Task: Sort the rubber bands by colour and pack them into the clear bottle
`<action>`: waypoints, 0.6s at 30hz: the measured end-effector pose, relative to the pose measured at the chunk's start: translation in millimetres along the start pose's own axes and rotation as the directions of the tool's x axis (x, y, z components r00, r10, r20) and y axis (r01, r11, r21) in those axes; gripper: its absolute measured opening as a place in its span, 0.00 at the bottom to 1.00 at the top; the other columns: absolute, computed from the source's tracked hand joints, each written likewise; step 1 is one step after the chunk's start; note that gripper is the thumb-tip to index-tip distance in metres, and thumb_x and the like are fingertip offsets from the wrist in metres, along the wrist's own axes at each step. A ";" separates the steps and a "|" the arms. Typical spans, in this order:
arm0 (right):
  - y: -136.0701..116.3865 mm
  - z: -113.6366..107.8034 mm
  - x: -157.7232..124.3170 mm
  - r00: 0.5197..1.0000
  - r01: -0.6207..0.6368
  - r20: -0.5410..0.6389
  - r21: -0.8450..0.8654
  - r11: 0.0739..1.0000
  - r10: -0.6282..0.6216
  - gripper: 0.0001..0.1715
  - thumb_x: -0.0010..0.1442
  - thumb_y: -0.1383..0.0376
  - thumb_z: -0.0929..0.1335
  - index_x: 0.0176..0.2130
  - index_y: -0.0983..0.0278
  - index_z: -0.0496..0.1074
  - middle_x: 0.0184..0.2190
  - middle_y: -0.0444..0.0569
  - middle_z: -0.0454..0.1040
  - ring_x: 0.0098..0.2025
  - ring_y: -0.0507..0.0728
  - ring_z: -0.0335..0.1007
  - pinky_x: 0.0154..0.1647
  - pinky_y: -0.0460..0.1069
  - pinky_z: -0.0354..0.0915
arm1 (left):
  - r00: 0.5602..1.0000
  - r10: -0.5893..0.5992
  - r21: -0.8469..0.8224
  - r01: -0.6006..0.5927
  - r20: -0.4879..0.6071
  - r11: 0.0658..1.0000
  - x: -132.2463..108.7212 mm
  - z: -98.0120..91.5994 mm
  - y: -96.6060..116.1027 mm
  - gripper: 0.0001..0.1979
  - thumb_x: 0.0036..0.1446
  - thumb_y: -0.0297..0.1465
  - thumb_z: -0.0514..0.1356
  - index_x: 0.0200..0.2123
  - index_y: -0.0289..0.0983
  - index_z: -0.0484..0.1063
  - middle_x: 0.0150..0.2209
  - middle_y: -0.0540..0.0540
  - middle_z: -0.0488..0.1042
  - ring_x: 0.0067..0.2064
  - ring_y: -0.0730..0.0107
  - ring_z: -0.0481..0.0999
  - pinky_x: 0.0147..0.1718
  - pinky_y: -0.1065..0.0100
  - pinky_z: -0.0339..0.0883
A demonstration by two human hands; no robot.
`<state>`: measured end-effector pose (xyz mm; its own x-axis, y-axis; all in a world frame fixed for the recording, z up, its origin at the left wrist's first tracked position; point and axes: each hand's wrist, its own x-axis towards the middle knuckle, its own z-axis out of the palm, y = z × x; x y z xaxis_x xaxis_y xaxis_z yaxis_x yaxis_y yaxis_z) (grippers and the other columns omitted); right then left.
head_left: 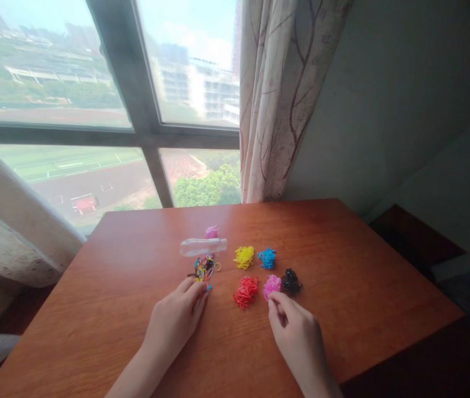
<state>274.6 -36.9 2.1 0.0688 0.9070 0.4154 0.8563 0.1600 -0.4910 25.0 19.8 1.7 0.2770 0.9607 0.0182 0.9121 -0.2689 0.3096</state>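
Observation:
Small rubber bands lie in sorted heaps on a brown wooden table (pixel 114 309): a yellow heap (pixel 244 257), a blue heap (pixel 267 258), a red heap (pixel 245 291), a pink heap (pixel 272 284) and a black heap (pixel 290 282). A mixed-colour heap (pixel 204 268) lies left of them, below a clear plastic bag (pixel 202 246). My left hand (pixel 176 323) rests flat, fingers stretched toward the mixed heap and touching a blue band. My right hand (pixel 295 334) has its fingertips pinched together at the near edge of the pink heap.
A small pink object (pixel 212 231) sits behind the bag. A large window (pixel 106 110) and a patterned curtain (pixel 285 94) stand behind the table. A dark lower surface (pixel 417 243) lies to the right, past the table's edge.

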 end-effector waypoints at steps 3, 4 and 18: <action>-4.9 4.8 -5.1 1.000 0.005 -0.002 0.051 0.999 -0.005 0.14 0.67 0.65 0.60 0.37 0.63 0.74 0.27 0.46 0.78 0.26 0.53 0.74 0.29 0.45 0.59 | 1.000 0.011 0.022 -0.011 -0.003 1.000 1.7 -1.3 0.4 0.12 0.67 0.33 0.47 0.39 0.43 0.70 0.42 0.50 0.76 0.36 0.68 0.80 0.30 0.71 0.64; -6.2 6.2 -6.5 1.000 0.002 0.006 0.065 0.998 -0.002 0.14 0.67 0.66 0.61 0.38 0.63 0.74 0.27 0.46 0.78 0.27 0.53 0.75 0.30 0.45 0.59 | 1.000 0.015 0.024 -0.015 -0.013 1.000 1.9 -1.7 0.2 0.12 0.67 0.33 0.47 0.40 0.43 0.70 0.43 0.49 0.76 0.36 0.67 0.80 0.30 0.71 0.64; -34.7 19.7 -19.3 0.990 0.001 0.136 0.185 0.983 -0.026 0.13 0.64 0.69 0.60 0.36 0.60 0.72 0.25 0.43 0.75 0.26 0.53 0.71 0.29 0.46 0.55 | 0.971 0.220 -0.094 -0.229 -0.093 0.969 49.3 -22.5 49.8 0.10 0.64 0.30 0.53 0.39 0.42 0.75 0.39 0.48 0.78 0.34 0.69 0.78 0.30 0.71 0.63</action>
<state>233.4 -52.3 -3.9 -0.0240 0.9471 0.3200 0.7471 0.2297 -0.6238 77.3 55.3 39.4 0.4415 0.8801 0.1745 0.7918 -0.4737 0.3855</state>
